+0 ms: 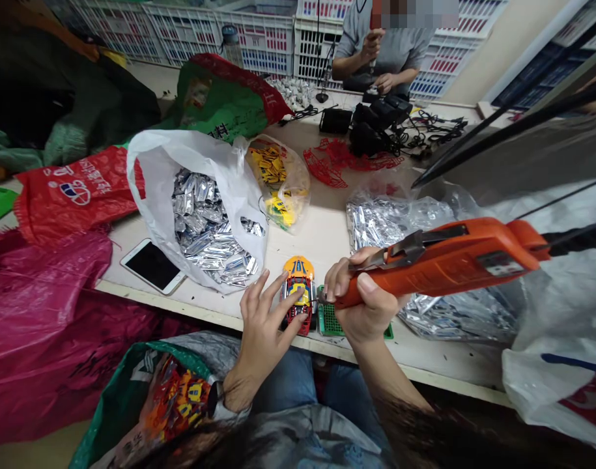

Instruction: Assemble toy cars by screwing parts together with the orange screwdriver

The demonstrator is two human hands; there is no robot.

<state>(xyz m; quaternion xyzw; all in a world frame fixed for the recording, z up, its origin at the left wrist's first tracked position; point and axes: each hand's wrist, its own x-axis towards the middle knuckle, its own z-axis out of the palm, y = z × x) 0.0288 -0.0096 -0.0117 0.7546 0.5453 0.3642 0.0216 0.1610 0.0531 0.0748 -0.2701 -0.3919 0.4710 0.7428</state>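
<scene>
A toy car [298, 268] in orange, yellow, blue and red lies near the table's front edge. My left hand [264, 319] steadies it, with fingertips on its roof and left side. In my right hand [363, 299] is an orange electric screwdriver [439, 260], lying nearly level. Its bit meets the car's right side; my fingers partly hide the contact point. Beneath the right hand, a green plastic tray with a grid [331, 322] is partly covered.
Left of the car stands a white bag of silvery parts [210, 221], with a phone [151, 266] beside it. A clear bag [283, 189] holds yellow parts. More silvery parts [464, 312] lie right. A green sack of car shells [180, 397] is below. A co-worker [380, 58] sits opposite.
</scene>
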